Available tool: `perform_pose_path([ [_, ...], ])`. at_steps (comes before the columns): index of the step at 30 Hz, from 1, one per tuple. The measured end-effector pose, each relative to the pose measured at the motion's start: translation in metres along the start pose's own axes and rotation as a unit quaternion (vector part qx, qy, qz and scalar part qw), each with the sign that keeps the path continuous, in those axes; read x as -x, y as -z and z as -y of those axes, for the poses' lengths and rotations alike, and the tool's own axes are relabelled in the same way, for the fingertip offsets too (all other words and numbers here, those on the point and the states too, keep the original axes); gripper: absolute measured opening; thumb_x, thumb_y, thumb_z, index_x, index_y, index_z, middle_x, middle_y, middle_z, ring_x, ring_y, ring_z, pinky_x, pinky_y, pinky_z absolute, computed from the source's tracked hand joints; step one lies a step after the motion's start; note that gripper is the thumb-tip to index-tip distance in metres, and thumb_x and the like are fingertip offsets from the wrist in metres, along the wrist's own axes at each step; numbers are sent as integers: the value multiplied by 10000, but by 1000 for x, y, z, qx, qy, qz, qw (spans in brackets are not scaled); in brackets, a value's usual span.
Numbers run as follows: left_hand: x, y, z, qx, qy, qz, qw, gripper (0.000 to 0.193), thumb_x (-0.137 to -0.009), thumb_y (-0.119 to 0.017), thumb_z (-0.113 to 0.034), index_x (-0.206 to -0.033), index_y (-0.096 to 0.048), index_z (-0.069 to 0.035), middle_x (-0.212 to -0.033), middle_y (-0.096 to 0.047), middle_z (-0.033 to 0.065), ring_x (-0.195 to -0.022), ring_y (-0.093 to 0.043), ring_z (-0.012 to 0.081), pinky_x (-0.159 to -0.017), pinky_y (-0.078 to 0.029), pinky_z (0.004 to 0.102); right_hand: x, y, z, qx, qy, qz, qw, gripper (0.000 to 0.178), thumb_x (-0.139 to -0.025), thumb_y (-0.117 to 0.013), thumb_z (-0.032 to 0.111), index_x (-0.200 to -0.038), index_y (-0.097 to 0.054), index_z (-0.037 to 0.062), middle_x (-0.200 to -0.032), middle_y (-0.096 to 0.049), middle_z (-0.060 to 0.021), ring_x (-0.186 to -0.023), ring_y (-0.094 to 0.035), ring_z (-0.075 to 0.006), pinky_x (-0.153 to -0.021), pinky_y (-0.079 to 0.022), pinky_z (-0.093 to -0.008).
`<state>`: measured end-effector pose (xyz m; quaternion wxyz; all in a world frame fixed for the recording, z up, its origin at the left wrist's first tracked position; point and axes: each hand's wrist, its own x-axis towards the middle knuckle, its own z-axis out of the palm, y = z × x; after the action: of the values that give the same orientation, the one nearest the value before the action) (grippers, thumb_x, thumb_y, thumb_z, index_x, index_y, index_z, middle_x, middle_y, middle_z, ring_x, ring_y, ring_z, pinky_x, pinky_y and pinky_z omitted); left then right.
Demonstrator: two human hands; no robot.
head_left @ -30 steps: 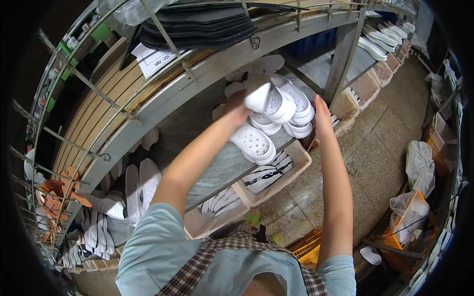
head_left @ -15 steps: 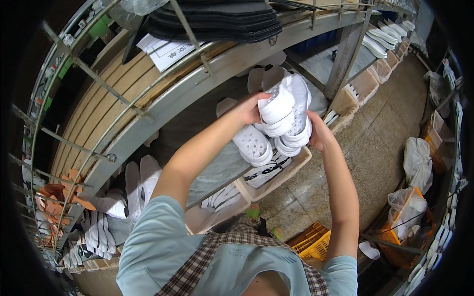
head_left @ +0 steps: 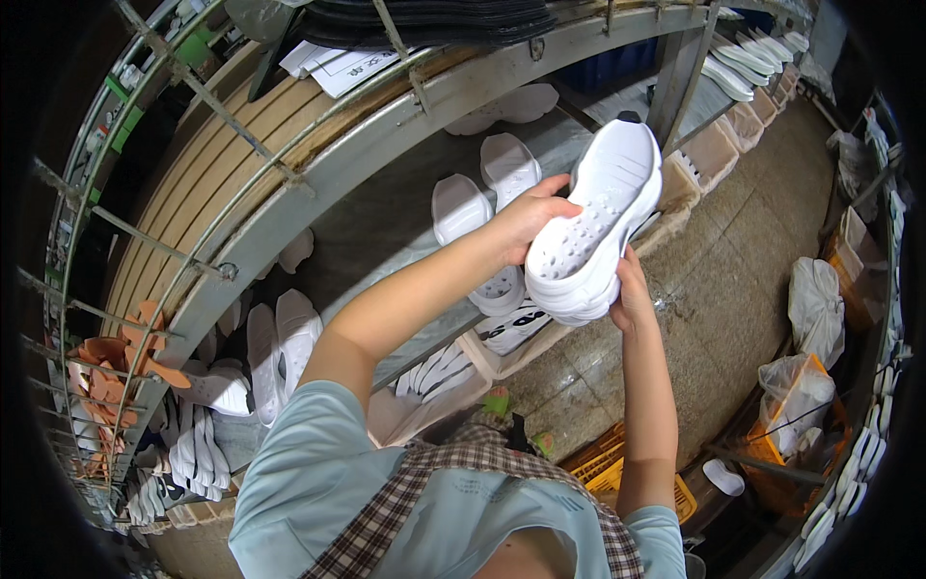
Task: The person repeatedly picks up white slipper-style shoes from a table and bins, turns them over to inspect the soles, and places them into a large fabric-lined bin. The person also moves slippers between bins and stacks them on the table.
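A white shoe sole (head_left: 617, 179) with small holes in its inner face is held up and tilted between my two hands, a black spot at its far end. My left hand (head_left: 533, 217) grips its left edge, thumb over the rim. On its right side near the lower end, my right hand (head_left: 631, 291) is closed round the edge, its fingertips partly hidden. Below and left of it, two more white soles, one on the left (head_left: 459, 208) and one farther back (head_left: 509, 166), lie on the grey surface (head_left: 381, 222); my left forearm covers part of them.
Beige bins (head_left: 444, 386) with white pieces line the surface's near edge. A metal frame with a wire rack (head_left: 289, 179) arches over it at left. More white soles (head_left: 280, 352) stand at left. On the right are orange crates (head_left: 791, 434) and a white bag (head_left: 818, 304).
The white sole has been turned so its inner face shows, and raised to the right. The other soles that were bunched at my hands now lie apart on the surface.
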<state>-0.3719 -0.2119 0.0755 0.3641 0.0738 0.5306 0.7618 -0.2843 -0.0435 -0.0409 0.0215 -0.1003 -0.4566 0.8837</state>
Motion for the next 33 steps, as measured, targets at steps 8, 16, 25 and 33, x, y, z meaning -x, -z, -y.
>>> perform_pose_path([
  [8, 31, -35, 50, -199, -18, 90, 976, 832, -805, -664, -314, -1357, -215, 118, -1340, -347, 259, -1237, -399, 320, -1015, -362, 388, 68, 26, -7, -139, -27, -39, 989, 568, -836, -546, 116, -1344, -329, -11, -1215, -531, -194, -1012, -610, -240, -811, -552, -351],
  [16, 11, 41, 40, -784, -192, -76, 585, 887, -691, -713, -474, -1313, -356, 48, -1307, -438, 252, -1252, -386, 381, -1043, -296, 446, 122, 43, -12, -277, -7, -50, 960, 317, -889, -543, 144, -1125, -539, -68, -972, -659, -178, -783, -685, -221, -637, -602, -331],
  [25, 40, 11, 30, -734, -287, -106, 606, 445, -701, -690, -286, -1018, -561, -2, -833, -631, 164, -790, -608, 339, -659, -476, 421, 140, 72, -21, -231, -62, -111, 965, 444, -869, -586, 147, -1252, -448, -29, -1093, -617, -171, -876, -666, -202, -734, -581, -317],
  [33, 167, -91, 78, -628, -364, 164, 668, 618, -686, -752, -338, -1161, -557, 7, -1050, -630, 123, -914, -615, 256, -763, -474, 341, 144, 87, -39, -96, -116, -83, 985, 530, -836, -492, 32, -1343, -346, -16, -1267, -490, -199, -1094, -566, -244, -876, -518, -346],
])
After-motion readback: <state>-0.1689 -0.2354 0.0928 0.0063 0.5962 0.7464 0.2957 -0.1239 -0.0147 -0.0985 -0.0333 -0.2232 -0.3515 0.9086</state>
